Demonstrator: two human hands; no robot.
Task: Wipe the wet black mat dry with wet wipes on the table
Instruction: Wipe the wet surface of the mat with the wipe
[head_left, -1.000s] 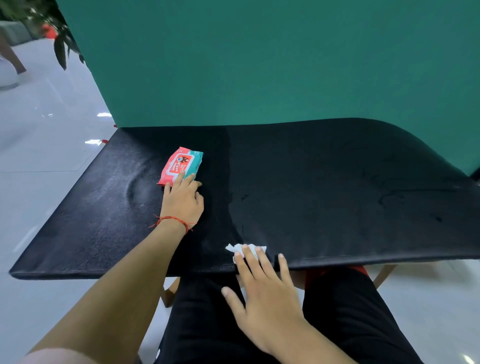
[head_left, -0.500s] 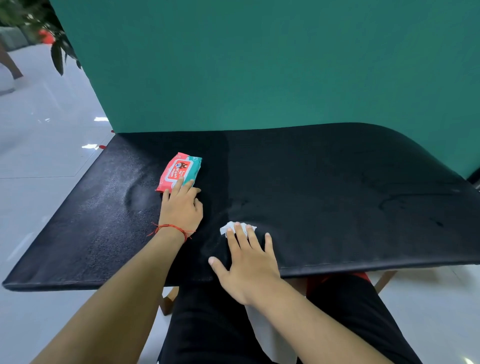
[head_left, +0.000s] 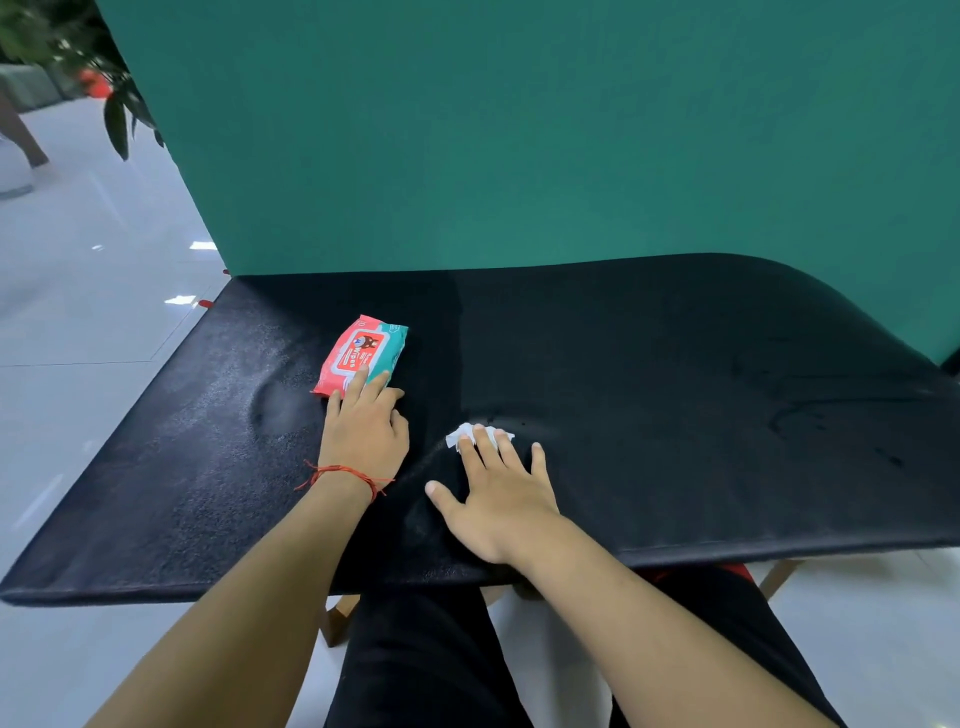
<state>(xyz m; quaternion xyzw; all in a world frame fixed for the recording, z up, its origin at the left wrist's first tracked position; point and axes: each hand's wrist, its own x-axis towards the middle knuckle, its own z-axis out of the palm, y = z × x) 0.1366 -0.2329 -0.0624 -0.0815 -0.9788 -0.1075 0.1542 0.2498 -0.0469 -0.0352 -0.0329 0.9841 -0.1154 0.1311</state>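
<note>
A black mat (head_left: 675, 395) covers the whole tabletop, with faint wet streaks toward its right side. My right hand (head_left: 501, 496) lies flat near the front middle, straight fingers pressing a small white wipe (head_left: 470, 434) onto the mat; most of the wipe is hidden under the fingers. My left hand (head_left: 363, 428), a red string round its wrist, rests flat on the mat to the left. Its fingertips touch the near end of a red and teal pack of wet wipes (head_left: 361, 353) lying flat.
A green backdrop (head_left: 519, 135) stands upright along the mat's far edge. The mat bulges up at the back right and has a dent left of the pack. My legs in black trousers (head_left: 426, 665) sit under the front edge. White tiled floor and a plant lie left.
My right hand has slid the wipe away from the mat's front edge, further onto the mat. My left hand has stayed by the pack.
</note>
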